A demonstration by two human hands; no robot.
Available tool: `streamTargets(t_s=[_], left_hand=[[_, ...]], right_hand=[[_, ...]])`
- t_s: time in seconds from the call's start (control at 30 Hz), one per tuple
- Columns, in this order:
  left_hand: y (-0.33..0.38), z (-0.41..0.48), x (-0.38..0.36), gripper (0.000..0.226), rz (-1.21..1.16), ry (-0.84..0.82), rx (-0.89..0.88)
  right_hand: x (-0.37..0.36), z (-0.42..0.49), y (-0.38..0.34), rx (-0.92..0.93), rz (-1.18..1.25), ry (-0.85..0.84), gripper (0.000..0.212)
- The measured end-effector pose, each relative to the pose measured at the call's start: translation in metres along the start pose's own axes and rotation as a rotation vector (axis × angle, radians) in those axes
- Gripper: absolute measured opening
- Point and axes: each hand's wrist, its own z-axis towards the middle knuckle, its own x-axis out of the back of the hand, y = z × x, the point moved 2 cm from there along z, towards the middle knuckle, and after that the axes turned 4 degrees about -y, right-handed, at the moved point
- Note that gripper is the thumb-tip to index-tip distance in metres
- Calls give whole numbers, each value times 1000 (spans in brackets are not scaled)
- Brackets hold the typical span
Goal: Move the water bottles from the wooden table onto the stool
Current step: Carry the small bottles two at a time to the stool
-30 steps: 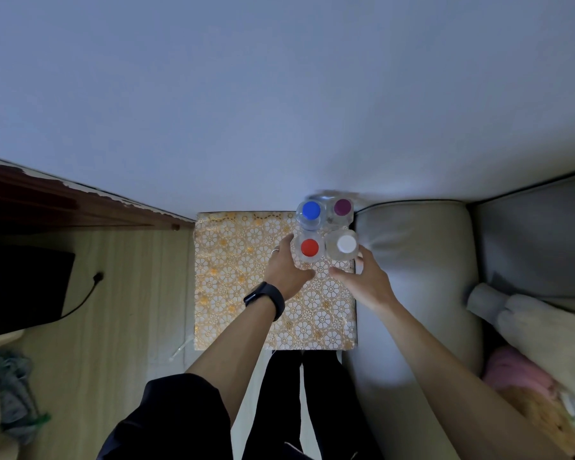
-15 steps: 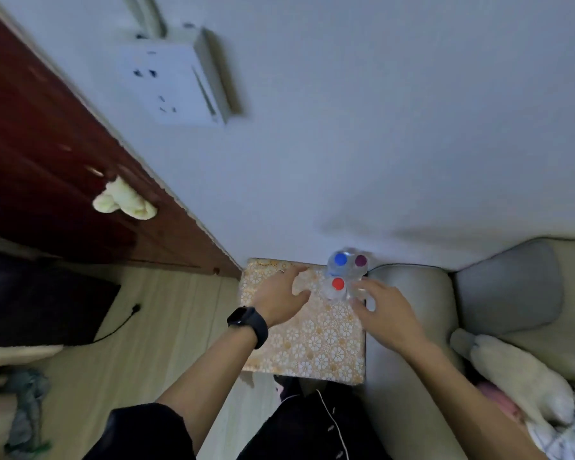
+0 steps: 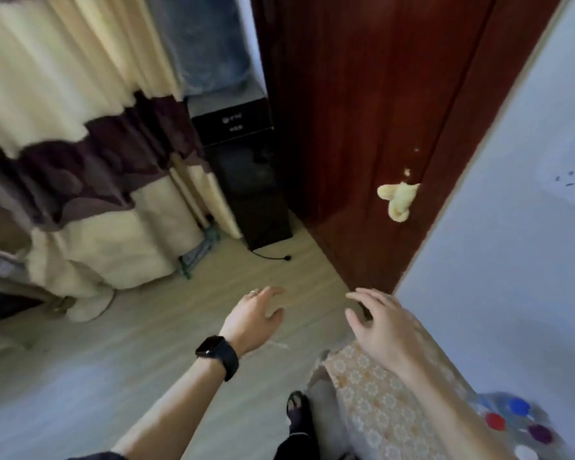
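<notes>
Several water bottles stand together at the far corner of the stool (image 3: 372, 403), which is covered in a gold flower-patterned cloth, low at the right of the view. I see them from above by their caps: blue (image 3: 519, 406), red (image 3: 495, 421), purple (image 3: 540, 433) and white (image 3: 525, 453). My left hand (image 3: 251, 318), with a ring and a black watch, hovers over the floor, fingers spread and empty. My right hand (image 3: 384, 322) floats above the stool's near end, also spread and empty. Neither hand touches a bottle. No wooden table shows in this blurred frame.
A dark red wooden door (image 3: 362, 127) with a yellow cloth (image 3: 399, 200) tied to it stands ahead, a pale wall (image 3: 512, 227) to its right. A black speaker (image 3: 249, 180) and a cream and brown curtain (image 3: 80, 144) sit at the left. My foot (image 3: 297, 410) is beside the stool.
Both hands have let go of the bottles and drawn away from them. The view has swung left toward the door and curtain, so the stool and bottles have slid to the bottom right.
</notes>
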Motion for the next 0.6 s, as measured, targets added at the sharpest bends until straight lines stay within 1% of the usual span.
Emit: streamTargets(t_s=[0.17,0.3,0.4,0.5,0.6], left_hand=[[-135,-123,74,46,-120,333,319],[-220,-238,120,44,-179,629,502],[-281,-322,140,44,-231,807,639],[-343,-402,153,42,-263,944,760],[-401,-476,163,42,-249,994,888]], right_hand=[[-74,30,-156,378,-43,-214,34],[-132,22,-294,672,-57,-302,33],[-182,2,-395,855,-49,-358,31],[-241,-31,-488,1018,-43,-412,33],[-300,-68,-569,1132,-49,-490,35]])
